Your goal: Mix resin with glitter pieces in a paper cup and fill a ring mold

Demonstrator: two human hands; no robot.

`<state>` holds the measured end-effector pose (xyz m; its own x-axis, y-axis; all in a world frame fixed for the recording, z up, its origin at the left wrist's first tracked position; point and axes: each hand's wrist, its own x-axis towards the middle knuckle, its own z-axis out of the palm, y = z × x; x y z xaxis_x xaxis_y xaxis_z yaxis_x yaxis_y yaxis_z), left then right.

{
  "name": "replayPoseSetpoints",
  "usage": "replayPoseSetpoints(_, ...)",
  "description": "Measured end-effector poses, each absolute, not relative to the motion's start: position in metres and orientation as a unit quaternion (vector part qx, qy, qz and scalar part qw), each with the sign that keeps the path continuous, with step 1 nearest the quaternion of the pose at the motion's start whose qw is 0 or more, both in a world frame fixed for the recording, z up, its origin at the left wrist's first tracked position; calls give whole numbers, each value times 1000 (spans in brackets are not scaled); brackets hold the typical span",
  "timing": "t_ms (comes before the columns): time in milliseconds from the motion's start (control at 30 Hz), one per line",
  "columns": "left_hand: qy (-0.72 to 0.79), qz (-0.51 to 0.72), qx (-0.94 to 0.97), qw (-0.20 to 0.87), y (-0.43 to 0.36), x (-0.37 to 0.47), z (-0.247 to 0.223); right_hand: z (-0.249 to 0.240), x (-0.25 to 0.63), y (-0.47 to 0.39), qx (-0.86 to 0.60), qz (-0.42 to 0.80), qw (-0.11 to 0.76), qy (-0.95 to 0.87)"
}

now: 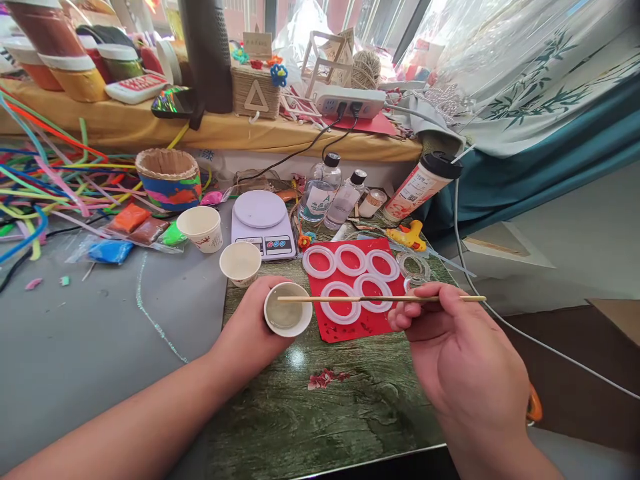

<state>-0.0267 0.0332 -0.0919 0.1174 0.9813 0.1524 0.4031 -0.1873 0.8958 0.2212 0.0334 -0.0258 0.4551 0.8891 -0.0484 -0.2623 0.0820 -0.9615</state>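
Note:
A paper cup with clear liquid in it is held by my left hand, whose fingers wrap round its side. My right hand pinches a thin wooden stick, which lies level with its left tip over the cup's mouth. Several white ring-shaped moulds rest on a red sheet between and beyond my hands. Two more paper cups, one nearer and one farther left, stand by a white digital scale.
Two clear bottles with black caps, a tilted takeaway cup and a yellow glue gun are behind the sheet. Colourful pipe cleaners and clay packets lie left. A power strip sits on the ledge.

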Motion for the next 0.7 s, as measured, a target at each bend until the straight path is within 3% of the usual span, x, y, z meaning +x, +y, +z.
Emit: replayPoseSetpoints(700,527,402,659,356,33,-26,-93,-13,220,37,-542,400,676,-297)
